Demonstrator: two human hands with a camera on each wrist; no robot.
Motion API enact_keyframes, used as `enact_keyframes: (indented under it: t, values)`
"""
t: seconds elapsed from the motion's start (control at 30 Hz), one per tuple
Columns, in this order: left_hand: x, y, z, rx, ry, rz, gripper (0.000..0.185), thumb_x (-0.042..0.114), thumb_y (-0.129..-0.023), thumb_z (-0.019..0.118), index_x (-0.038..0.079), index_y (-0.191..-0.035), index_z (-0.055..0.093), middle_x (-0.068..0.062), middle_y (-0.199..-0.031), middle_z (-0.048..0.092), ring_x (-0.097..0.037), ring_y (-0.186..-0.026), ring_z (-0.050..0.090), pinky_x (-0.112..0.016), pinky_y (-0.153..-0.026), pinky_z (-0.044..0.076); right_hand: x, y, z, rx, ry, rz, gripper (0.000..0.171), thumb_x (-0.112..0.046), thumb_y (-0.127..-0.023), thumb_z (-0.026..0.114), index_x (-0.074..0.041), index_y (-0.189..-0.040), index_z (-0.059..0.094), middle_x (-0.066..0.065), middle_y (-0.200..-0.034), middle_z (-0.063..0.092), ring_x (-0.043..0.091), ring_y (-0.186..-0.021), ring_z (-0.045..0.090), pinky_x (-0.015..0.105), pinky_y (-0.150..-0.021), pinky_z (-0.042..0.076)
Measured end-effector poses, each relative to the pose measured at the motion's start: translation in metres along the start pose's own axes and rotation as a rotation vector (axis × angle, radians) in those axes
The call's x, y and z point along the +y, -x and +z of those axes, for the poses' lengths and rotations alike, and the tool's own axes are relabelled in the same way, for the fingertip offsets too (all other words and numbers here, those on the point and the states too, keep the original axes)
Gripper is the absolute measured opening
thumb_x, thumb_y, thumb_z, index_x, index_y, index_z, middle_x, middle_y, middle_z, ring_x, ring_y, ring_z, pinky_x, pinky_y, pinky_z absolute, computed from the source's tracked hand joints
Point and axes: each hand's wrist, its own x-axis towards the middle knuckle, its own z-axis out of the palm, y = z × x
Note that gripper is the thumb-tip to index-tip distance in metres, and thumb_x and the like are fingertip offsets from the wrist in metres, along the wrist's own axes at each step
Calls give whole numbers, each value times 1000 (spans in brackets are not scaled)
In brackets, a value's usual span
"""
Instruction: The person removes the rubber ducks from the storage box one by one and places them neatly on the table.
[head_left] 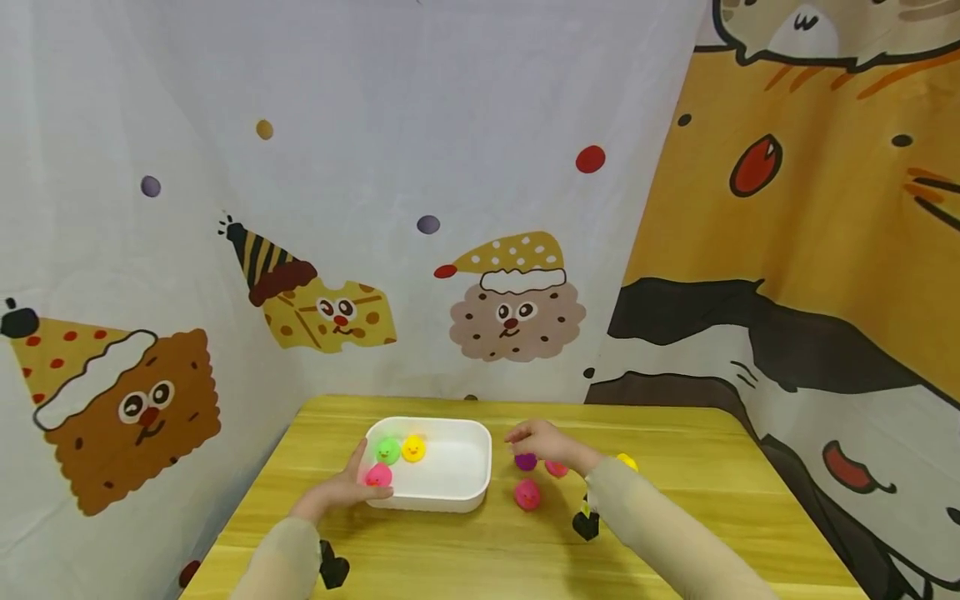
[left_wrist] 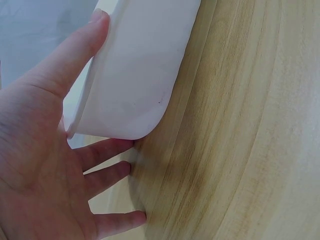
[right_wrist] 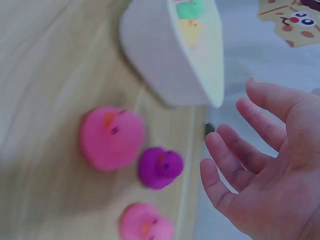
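On the left of the yellow wooden counter (head_left: 675, 467), we see the left hand (head_left: 341, 490) steadying a white tub (head_left: 450, 498) at its near left corner, thumb laid along the rim and the fingers (left_wrist: 107, 150) spread nearly straight against the wall and the wood beneath; nothing is clasped, only braced. Inside the tub sit a green duck (head_left: 387, 451) and a yellow duck (head_left: 413, 448), touching each other, with a pink duck (head_left: 378, 476) near the braced corner. Moving right, three more lie loose on the counter just beside the tub: a purple duck (head_left: 525, 461), a larger pink duck (head_left: 527, 495) in front of it and a smaller pink one (head_left: 556, 469) partly hidden by the wrist. The right hand (head_left: 543, 440) hovers over the purple duck with its fingers (right_wrist: 227, 152) relaxed and parted, holding nothing and, as far as we can tell from the wrist view, not touching it. Further right another yellow duck (head_left: 627, 461) peeks out behind the sleeve. We judge the risks here to be small but real: the ducks are round and light, so a glancing touch from above could send the purple one rolling into its pink neighbours or towards the counter's edge; a pinch on its smooth sides could let it squirt free; the sleeve could sweep the smaller pink duck aside; and since the left hand merely leans on the tub, a knock against its wall could slide it.
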Motion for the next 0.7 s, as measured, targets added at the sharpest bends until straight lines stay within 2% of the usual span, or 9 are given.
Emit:
enact_keyframes:
  t: [0.13,0.4,0.6,0.7]
  values:
    - [-1,1,0,19,-10,-7,119,36,-81,78,3,-152,-12,-33,-154,-1,-54,-136,15,-70,-107,12,-16,-15,4,-3,0,19,32,-19,-91,66,0,-117,65,13,-112,66,26,-100,63,52,-91,49]
    - [-4,-1,-1,39,-38,-9,119,39,-81,78,5,-153,-11,-34,-154,6,-54,-134,20,-69,-107,16,-30,-50,20,-43,-59,94,31,-28,-91,67,-10,-116,68,2,-109,68,30,-102,60,41,-77,51]
    - [0,1,-1,27,-15,1,119,36,-81,78,3,-153,-11,-33,-155,1,-53,-135,19,-70,-106,16,-41,-69,37,-41,-136,118,31,-27,-91,68,-9,-117,68,4,-108,67,27,-96,59,52,-86,49]
    - [0,1,0,19,-14,6,119,35,-80,79,3,-152,-11,-32,-155,-1,-53,-135,19,-70,-107,16,-45,-76,48,-36,-143,118,32,-26,-91,69,-8,-117,68,3,-107,67,32,-98,59,49,-82,50]
